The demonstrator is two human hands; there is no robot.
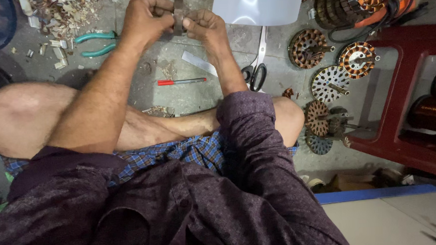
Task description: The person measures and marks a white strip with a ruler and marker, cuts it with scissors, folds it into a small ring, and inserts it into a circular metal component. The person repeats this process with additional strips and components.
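Holding a small dark ring-shaped part (178,14) edge-on between both hands, above the concrete floor (186,92). Left hand (145,17) fingers curled, pinching its left side; right hand (205,26) pinching the right side. Person sits cross-legged. On the floor: green-handled pliers (94,43) left, red pen (181,81) below the hands, scissors (257,65) right, wound motor cores (307,48) further right by a red stand (392,128).

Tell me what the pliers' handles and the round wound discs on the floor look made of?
Pliers: handles look coated in smooth teal plastic or rubber, with an even, slightly glossy colour. Wound discs: probably copper wire coils on grey steel cores, judging by the orange-brown shine around dull metal slots.
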